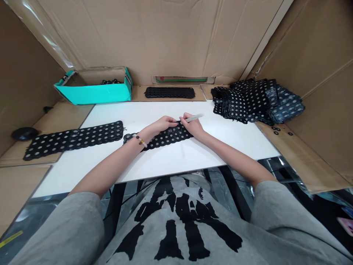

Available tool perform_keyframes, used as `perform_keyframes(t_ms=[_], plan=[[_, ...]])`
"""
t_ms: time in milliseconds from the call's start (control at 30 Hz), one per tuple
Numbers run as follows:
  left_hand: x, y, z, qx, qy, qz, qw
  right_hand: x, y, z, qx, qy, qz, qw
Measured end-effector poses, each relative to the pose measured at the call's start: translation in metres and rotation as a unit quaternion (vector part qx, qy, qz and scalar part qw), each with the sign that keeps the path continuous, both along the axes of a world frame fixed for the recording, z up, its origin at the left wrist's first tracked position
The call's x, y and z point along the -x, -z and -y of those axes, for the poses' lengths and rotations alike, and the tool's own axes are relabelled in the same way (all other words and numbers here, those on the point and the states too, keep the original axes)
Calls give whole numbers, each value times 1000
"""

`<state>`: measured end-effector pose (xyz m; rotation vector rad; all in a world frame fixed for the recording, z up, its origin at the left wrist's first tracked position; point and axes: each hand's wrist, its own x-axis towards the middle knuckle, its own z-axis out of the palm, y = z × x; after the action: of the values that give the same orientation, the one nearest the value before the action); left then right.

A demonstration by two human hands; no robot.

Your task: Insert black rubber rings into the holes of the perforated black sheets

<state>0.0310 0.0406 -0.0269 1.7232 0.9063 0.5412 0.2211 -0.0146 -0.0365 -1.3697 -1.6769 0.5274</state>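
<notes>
A black strip patterned with rows of round pale spots or holes (168, 137) lies slantwise on the white table in front of me. My left hand (162, 125) rests over its far edge, thumb and fingers closed on it. In my right hand (192, 127) is a slim whitish pen-shaped tool (194, 117), its back end pointing up and right. The tool's tip is hidden by my fingers, close to the strip's upper right edge. Both hands nearly meet there.
Another spotted strip (77, 138) lies at left, near a black round object (24, 133). Behind stand a turquoise box (96, 94) with black pieces inside and a dark folded strip (169, 92). Stacked strips (248, 99) are at right, beside small black rings (276, 133). Cardboard walls surround the table.
</notes>
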Motion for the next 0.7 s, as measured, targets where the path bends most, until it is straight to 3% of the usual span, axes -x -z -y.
perform_keyframes(t_ms=[333,700], plan=[[-3,1,8,-66,-6,-28,997,-5,-1,-5,17,-22,-65,997],[-3,0,9,-76,-4,-50,996,-6,2,-8,16,-24,-102,994]])
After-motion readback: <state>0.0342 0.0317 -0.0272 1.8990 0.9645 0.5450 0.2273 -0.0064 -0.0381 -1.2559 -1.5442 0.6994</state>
